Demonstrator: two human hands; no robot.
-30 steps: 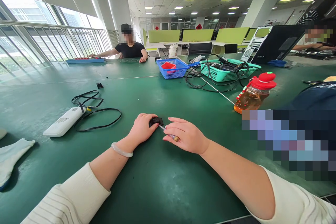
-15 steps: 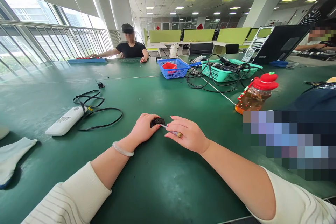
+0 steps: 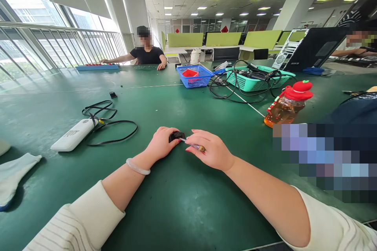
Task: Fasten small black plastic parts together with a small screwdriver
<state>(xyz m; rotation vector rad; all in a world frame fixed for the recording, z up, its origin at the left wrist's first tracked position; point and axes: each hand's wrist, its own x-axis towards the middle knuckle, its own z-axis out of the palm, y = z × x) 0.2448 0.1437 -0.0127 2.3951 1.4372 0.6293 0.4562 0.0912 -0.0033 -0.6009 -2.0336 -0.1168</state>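
Note:
A small black block-shaped part (image 3: 176, 135) rests on the green table in front of me, with my left hand (image 3: 160, 142) closed on its left side. In the fingers of my right hand (image 3: 208, 148) is a small screwdriver (image 3: 198, 147) with a clear handle and a yellowish end cap. Its thin shaft points left, and the tip is at the right side of the black part. Whether the tip sits inside the part is too small to tell.
On the green table (image 3: 182, 204), a white power bank (image 3: 72, 136) with a black cable lies left. Blue (image 3: 194, 77) and green (image 3: 253, 82) baskets stand further back, beside tangled cables. A red-lidded bottle (image 3: 287, 106) is at right. A person (image 3: 147, 53) sits across the table.
My right fingers have shifted very slightly around the screwdriver, whose handle has turned or moved a little. My left hand and the black part hold their place.

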